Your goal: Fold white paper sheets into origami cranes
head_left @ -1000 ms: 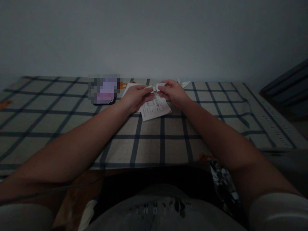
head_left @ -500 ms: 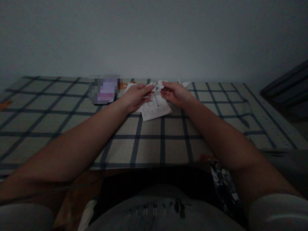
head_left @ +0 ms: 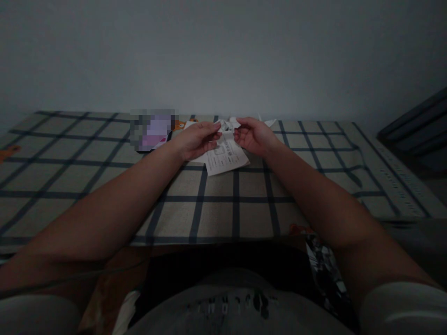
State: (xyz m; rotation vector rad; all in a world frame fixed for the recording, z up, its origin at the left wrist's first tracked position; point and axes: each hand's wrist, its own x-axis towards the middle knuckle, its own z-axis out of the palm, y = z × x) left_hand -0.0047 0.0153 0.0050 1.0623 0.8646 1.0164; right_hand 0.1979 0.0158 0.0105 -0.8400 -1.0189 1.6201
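Between my two hands is a small piece of crumpled white paper (head_left: 227, 125), with dark marks on its face. My left hand (head_left: 199, 140) pinches its left side between thumb and fingers. At its right side, my right hand (head_left: 255, 136) grips the edge with the thumb on top and the other fingers curled below. A printed sheet (head_left: 226, 159) with dark text and a box lies on the cloth just beneath, its upper part hidden by the hands and the crumpled paper. More folded white paper (head_left: 270, 123) sticks up behind my right hand.
A checked tablecloth (head_left: 216, 218) covers the table, which meets a plain wall (head_left: 223, 56) at the back. Left of my hands lies a blurred-out purple and pink item (head_left: 155, 132). A dark slatted object (head_left: 419, 130) stands at the far right.
The crumpled paper between my hands is spread flatter and shows more of its marked face. My fingers have shifted slightly; the printed sheet stays in place.
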